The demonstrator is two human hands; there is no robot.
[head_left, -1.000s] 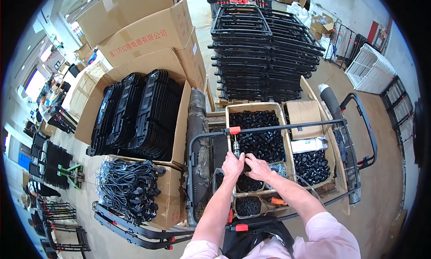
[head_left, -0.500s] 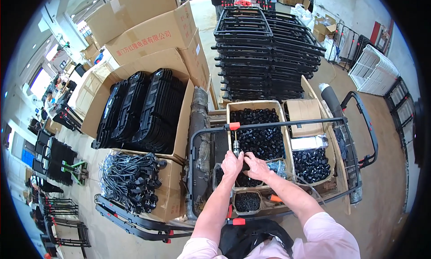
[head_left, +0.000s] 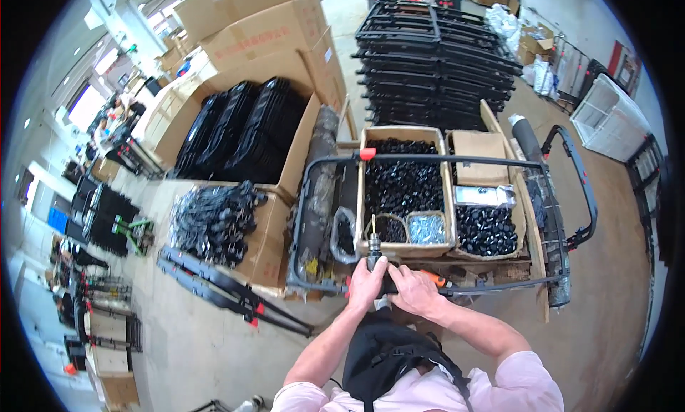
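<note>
A hand-held power drill [head_left: 374, 249] with a silver chuck and a long thin bit points away from me, low in the middle of the view. My left hand [head_left: 364, 287] is closed around it just behind the chuck. My right hand [head_left: 412, 290] is closed against the drill's dark body from the other side; my fingers hide most of that body. Both hands are at the near bar of a black tubular frame [head_left: 485, 159], which lies across open boxes. A red fitting [head_left: 367, 153] sits on the frame's far bar. An orange-handled tool [head_left: 432, 278] lies beside my right hand.
Beyond my hands, a carton [head_left: 362, 198] holds black plastic caps and small tubs, one with silvery screws [head_left: 427, 229]. More black caps [head_left: 486, 230] fill the box at right. Cables [head_left: 217, 215] and a carton of black panels [head_left: 242, 130] stand left. Stacked black frames [head_left: 435, 69] rise behind.
My hands and the drill have drawn back toward my body, from over the small tubs to the near bar. The tub of silvery screws now shows fully. The view has shifted.
</note>
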